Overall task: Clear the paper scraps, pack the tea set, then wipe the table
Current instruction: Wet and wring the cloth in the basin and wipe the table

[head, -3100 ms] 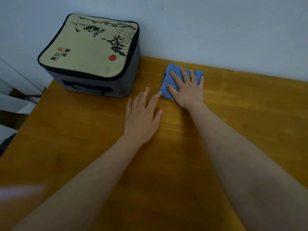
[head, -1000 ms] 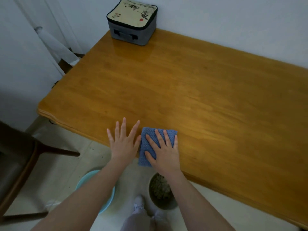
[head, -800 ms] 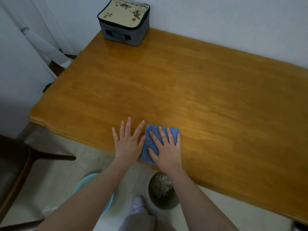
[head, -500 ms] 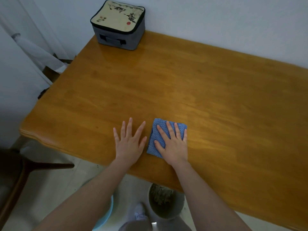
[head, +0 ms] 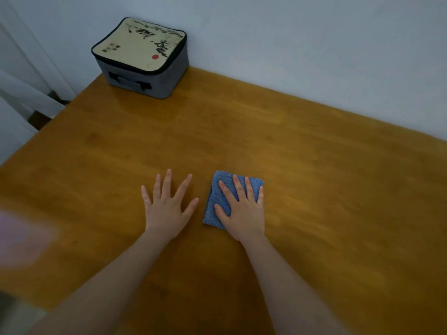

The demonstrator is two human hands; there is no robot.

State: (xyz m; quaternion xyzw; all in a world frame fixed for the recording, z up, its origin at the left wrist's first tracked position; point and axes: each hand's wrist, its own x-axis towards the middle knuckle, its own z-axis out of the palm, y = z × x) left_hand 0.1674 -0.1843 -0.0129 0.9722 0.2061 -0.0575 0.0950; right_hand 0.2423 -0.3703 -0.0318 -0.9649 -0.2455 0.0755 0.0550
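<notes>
A folded blue cloth (head: 217, 189) lies flat on the wooden table (head: 314, 165) near its middle. My right hand (head: 242, 209) presses down on the cloth with fingers spread, covering most of it. My left hand (head: 167, 204) rests flat on the bare wood just left of the cloth, fingers apart, holding nothing. A grey zipped tea set case (head: 142, 59) with a beige ink-painted lid stands shut at the table's far left corner against the wall.
A white wall (head: 314, 44) runs along the table's far edge. The table's left edge drops off beside pale curtains (head: 21, 93). A blurred pinkish patch (head: 21, 238) shows at the left edge of the view.
Both hands and the cloth have slid away from the table's near edge toward its middle. The floor, bowl and bin below the edge have dropped out of view.
</notes>
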